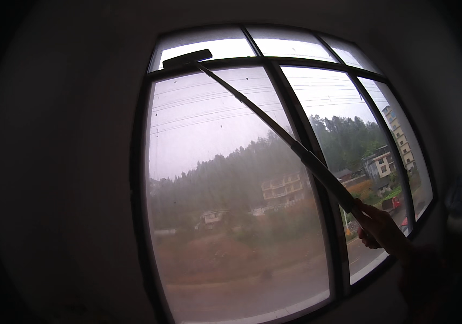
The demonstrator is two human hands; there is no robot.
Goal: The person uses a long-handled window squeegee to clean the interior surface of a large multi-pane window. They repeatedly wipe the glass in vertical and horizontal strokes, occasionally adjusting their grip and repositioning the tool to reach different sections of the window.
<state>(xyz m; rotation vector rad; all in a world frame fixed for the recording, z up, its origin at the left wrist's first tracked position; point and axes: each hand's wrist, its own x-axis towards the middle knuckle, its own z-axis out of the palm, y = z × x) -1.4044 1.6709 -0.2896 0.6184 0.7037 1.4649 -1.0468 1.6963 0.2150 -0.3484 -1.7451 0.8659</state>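
Note:
My right hand (pixel 380 229), at the lower right, is closed round the lower end of a telescopic pole (pixel 269 119). The pole slants up to the left across the window. At its far end a flat, dark cleaning head (pixel 187 58) lies over the upper left pane (pixel 222 48), close to the dark crossbar of the frame. Whether the head touches the glass cannot be told. Below it, the large left pane (pixel 231 162) looks hazy, with small dark specks. My left hand is out of view.
A dark window frame (pixel 301 109) divides the several panes. Dark wall (pixel 65 162) surrounds the window. At the right edge are blurred, pale and bluish objects (pixel 461 202). Outside stand trees, buildings and a road with a red vehicle (pixel 395 202).

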